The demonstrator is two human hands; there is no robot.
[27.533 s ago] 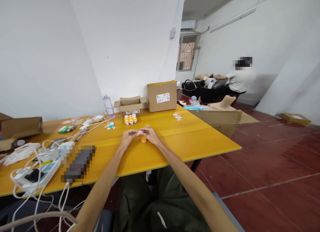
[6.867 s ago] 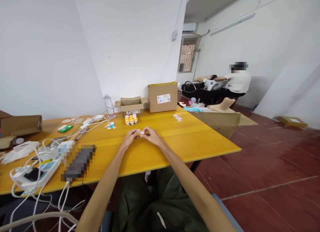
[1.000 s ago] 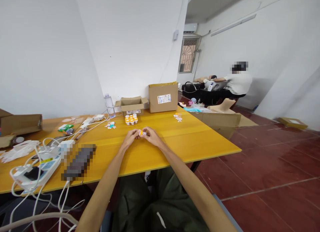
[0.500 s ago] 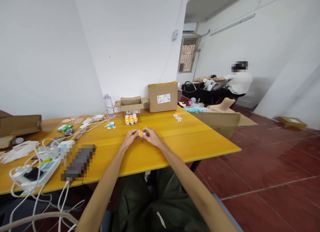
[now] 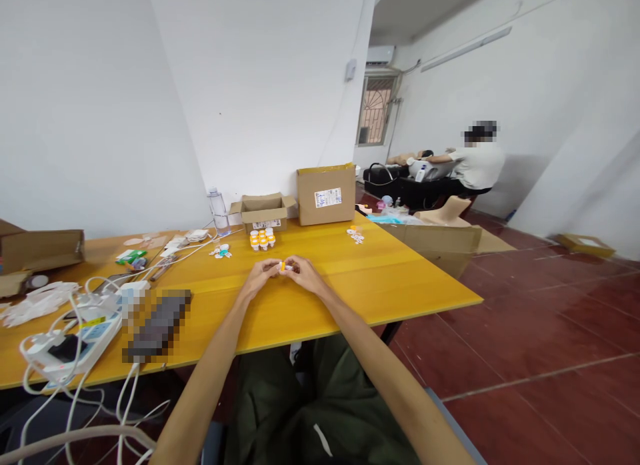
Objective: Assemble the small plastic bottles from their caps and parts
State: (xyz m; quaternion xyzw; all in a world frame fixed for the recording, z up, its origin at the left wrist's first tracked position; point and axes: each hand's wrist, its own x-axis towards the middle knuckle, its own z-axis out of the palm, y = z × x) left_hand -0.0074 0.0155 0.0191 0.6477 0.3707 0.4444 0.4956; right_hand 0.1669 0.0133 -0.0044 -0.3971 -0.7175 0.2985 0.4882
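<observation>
Over the middle of the yellow table (image 5: 310, 315), my left hand (image 5: 261, 275) and my right hand (image 5: 301, 274) meet with fingertips closed around a small orange-and-white bottle (image 5: 283, 267). Fingers cover most of it, so its ends are hard to make out. Just beyond my left hand, several similar orange-and-white bottles (image 5: 262, 240) stand in a tight cluster. Left of them lies a little pile of white and teal pieces (image 5: 221, 251). A scatter of small white round pieces (image 5: 355, 236) lies to the right, some with orange.
An open cardboard box (image 5: 264, 213), a closed carton (image 5: 326, 197) and a clear water bottle (image 5: 217, 211) stand along the wall. At left are a power strip (image 5: 95, 338) with tangled white cables and a blurred dark device (image 5: 157, 325). A person (image 5: 477, 165) sits far right.
The small bottle has turned slightly between my fingers, its orange part now looking more upright. My hands stay almost in the same place.
</observation>
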